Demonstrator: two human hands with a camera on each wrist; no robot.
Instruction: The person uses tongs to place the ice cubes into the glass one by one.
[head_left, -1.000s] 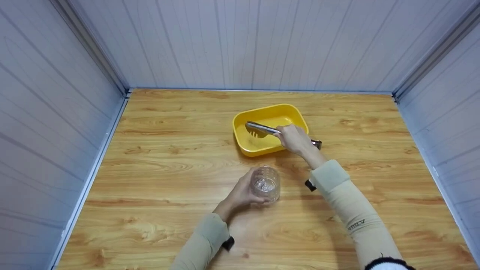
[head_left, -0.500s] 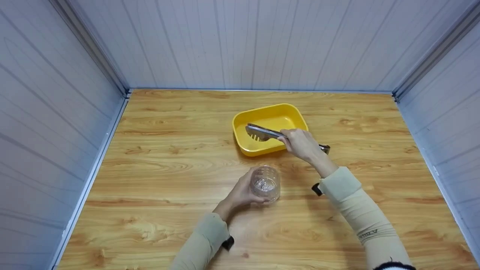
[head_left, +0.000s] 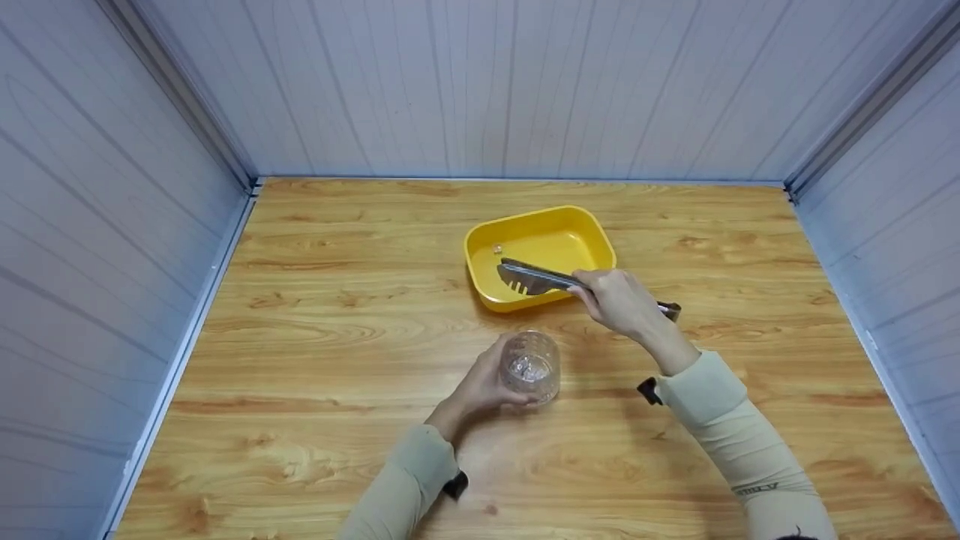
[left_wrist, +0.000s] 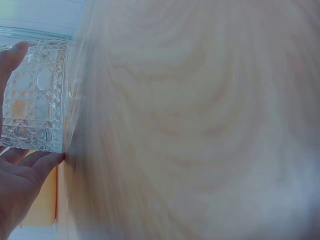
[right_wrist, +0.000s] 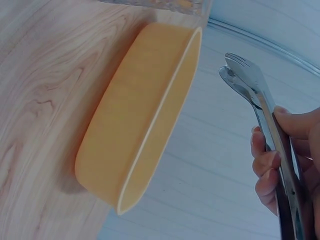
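Observation:
A clear, patterned drinking glass (head_left: 541,352) stands on the table with my left hand (head_left: 480,384) gripping its side; clear pieces show at its bottom. In the left wrist view, the thumb (left_wrist: 17,54) and fingers hold the glass (left_wrist: 37,95) from both sides. My right hand (head_left: 621,301) grips metal serving tongs (head_left: 541,276), one end fork-like, the other spoon-like. Their tips are above the yellow tray (head_left: 555,244). In the right wrist view the tongs (right_wrist: 265,105) are nearly closed; whether a clear piece sits between the tips I cannot tell. A small clear cube (head_left: 497,249) lies in the tray.
The wood-patterned table (head_left: 337,315) is bounded by white panels, with one back wall (head_left: 480,90) and side walls left and right. The tray stands just beyond the glass. Dark wrist cameras (head_left: 455,485) sit at both cuffs.
My right hand has drawn back to the right and toward me with the tongs, uncovering the small clear cube in the tray. The left hand and glass have stayed in place.

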